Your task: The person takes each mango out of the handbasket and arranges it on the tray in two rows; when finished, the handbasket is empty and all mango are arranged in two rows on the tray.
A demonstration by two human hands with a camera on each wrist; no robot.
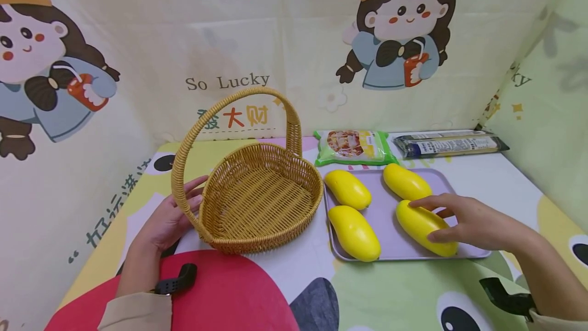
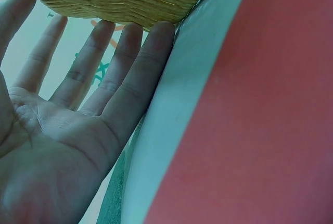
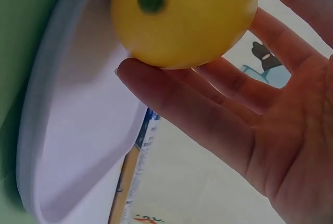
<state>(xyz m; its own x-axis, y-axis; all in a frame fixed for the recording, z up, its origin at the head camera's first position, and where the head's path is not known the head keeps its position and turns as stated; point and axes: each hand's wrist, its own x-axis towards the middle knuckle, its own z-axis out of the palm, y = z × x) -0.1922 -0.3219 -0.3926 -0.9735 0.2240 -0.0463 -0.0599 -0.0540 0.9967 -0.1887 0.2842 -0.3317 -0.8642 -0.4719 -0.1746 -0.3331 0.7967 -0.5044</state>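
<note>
A brown wicker basket (image 1: 262,203) with a tall arched handle stands on the table, tilted a little toward me. My left hand (image 1: 174,216) is at its left side, fingers extended; in the left wrist view the fingertips (image 2: 158,36) touch the woven wall. Several yellow mangoes lie on a pale purple tray (image 1: 386,241) at the right. Over the near-right mango (image 1: 420,223) is my right hand (image 1: 478,221), pinching it between fingers and thumb while it lies on the tray. The right wrist view shows that mango's green stem end (image 3: 152,0) close up.
Behind the tray lie a green-edged food packet (image 1: 353,147) and a long dark-wrapped packet (image 1: 452,144). Printed cloth (image 1: 312,50) hangs as walls at the back and both sides. A patterned cloth (image 1: 229,290) covers the table.
</note>
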